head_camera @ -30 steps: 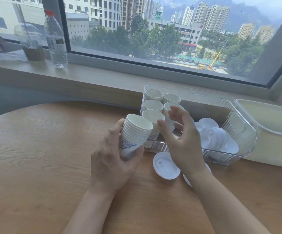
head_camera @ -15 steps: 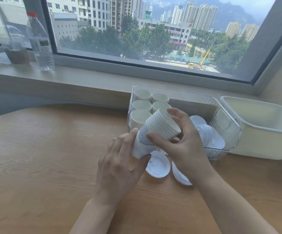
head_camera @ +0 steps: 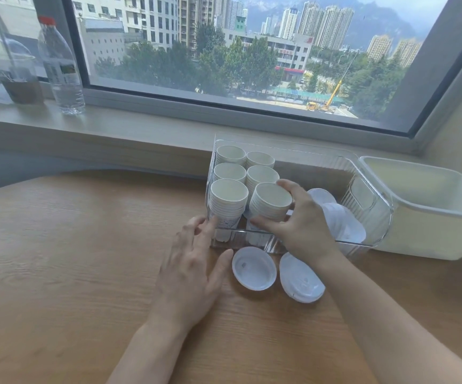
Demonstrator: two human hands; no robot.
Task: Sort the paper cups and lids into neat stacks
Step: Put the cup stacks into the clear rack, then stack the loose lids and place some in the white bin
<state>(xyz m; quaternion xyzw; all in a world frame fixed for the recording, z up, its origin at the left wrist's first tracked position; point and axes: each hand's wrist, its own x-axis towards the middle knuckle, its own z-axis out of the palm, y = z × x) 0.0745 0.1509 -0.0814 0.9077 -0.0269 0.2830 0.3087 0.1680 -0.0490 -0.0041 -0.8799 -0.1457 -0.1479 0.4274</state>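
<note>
In the head view, six stacks of white paper cups stood in two rows of three at the left end of a clear plastic bin (head_camera: 362, 173) on the wooden surface (head_camera: 72, 259). The right hand (head_camera: 304, 225) gripped the near right stack (head_camera: 270, 202), fingers curled round its ribbed rims, inside the bin. The left hand (head_camera: 193, 270) lay released, fingers spread, fingertips touching the bin's near left corner beside the near left stack (head_camera: 228, 200). Two white lids (head_camera: 253, 268) lay loose on the surface just before the bin; more lids (head_camera: 343, 217), too overlapped to count, were piled in its right end.
</note>
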